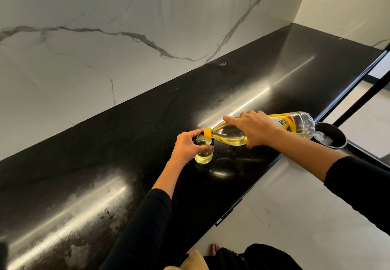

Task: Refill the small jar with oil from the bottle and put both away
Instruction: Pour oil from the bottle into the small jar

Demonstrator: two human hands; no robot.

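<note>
A small glass jar with yellow oil in its lower part stands upright on the black countertop. My left hand grips the jar around its dark rim. A clear plastic oil bottle with a yellow neck lies tipped almost level, its mouth over the jar's opening. A thin stream of oil runs from it into the jar. My right hand holds the bottle round its middle, forefinger stretched along the top.
A marble wall backs the countertop. A dark round bin with white scraps stands on the floor beyond the counter's front edge, under the bottle's base. A pale tiled floor lies to the right.
</note>
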